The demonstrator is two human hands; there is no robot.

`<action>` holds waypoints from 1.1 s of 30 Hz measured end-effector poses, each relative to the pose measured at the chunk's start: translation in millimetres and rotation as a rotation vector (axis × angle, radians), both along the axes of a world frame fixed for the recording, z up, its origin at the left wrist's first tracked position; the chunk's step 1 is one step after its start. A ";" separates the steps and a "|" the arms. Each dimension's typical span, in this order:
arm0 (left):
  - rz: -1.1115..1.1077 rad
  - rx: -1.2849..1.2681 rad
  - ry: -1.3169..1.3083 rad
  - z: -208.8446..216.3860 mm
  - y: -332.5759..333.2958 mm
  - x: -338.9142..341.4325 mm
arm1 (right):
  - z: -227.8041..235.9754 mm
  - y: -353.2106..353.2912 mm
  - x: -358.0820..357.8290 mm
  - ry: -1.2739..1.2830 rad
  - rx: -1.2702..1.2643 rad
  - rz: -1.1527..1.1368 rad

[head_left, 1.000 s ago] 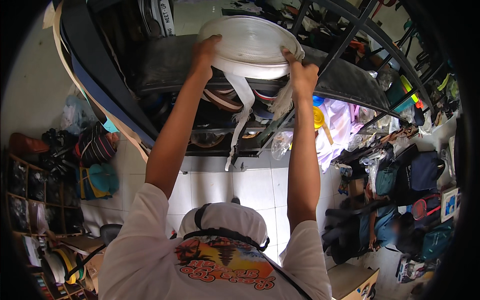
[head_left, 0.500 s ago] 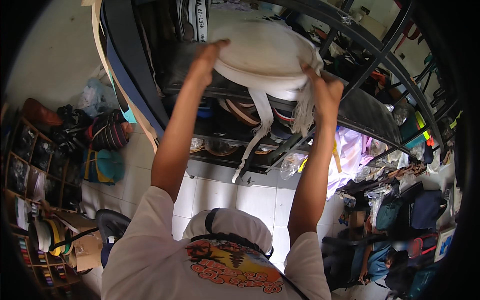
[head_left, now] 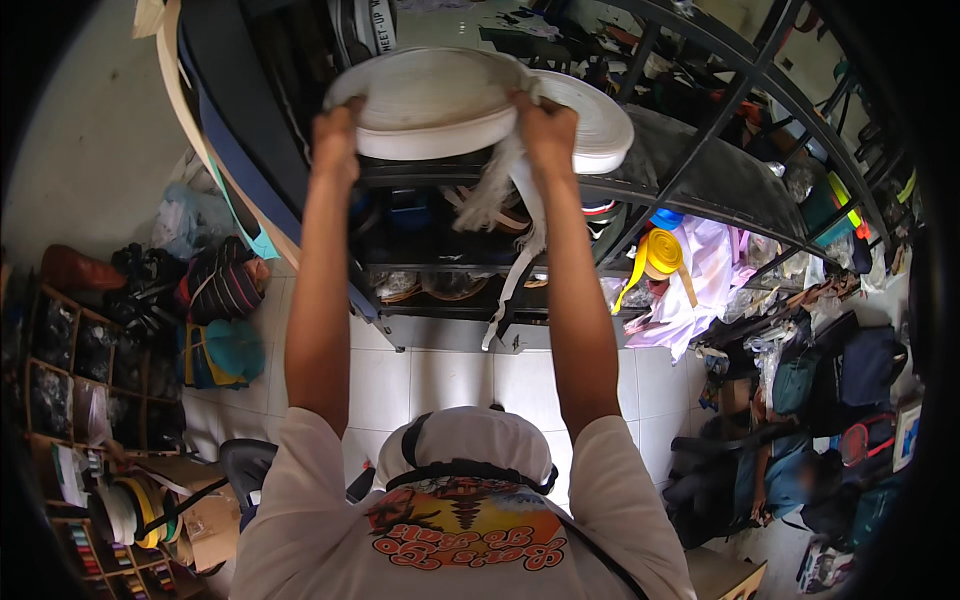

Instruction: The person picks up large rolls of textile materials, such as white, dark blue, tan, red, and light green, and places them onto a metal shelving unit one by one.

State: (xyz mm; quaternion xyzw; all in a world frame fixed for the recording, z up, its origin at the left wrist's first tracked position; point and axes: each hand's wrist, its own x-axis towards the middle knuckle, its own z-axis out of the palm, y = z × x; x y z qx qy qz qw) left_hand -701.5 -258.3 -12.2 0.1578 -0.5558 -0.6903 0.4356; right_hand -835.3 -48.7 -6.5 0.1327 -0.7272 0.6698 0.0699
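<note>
Shifted leftward, the roll is now left of the second roll, left hand and right hand grasping its rim; uneven grip could let its coils slip apart.

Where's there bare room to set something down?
The black shelf looks bare right of the rightmost white roll, past a slanting bar. Floor tiles show bare between shelving and the white cap. It's crowded where the left hand and right hand hold another white roll, around the yellow roll and pale fabric, and among bags at far right.
</note>
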 end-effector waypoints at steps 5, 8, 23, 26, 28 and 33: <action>-0.015 0.094 -0.136 -5.1 50.3 -35.7 | -4.6 46.5 -36.5 0.092 0.049 -0.094; -0.009 0.026 -0.238 3.0 72.9 -45.8 | 11.9 69.6 -24.8 0.065 -0.056 -0.012; 0.070 -0.103 -0.224 37.3 0.6 13.3 | -7.1 -13.3 -7.3 -0.118 -0.018 0.118; 0.087 -0.157 -0.235 21.7 -4.4 12.2 | -18.0 -20.2 -2.6 -0.052 0.044 0.082; 0.106 -0.158 -0.252 16.2 4.4 11.5 | -12.1 -5.9 -1.6 -0.024 0.180 0.028; 0.242 -0.623 -0.756 -14.3 5.4 -23.8 | 7.7 33.3 2.6 -0.008 0.467 -0.142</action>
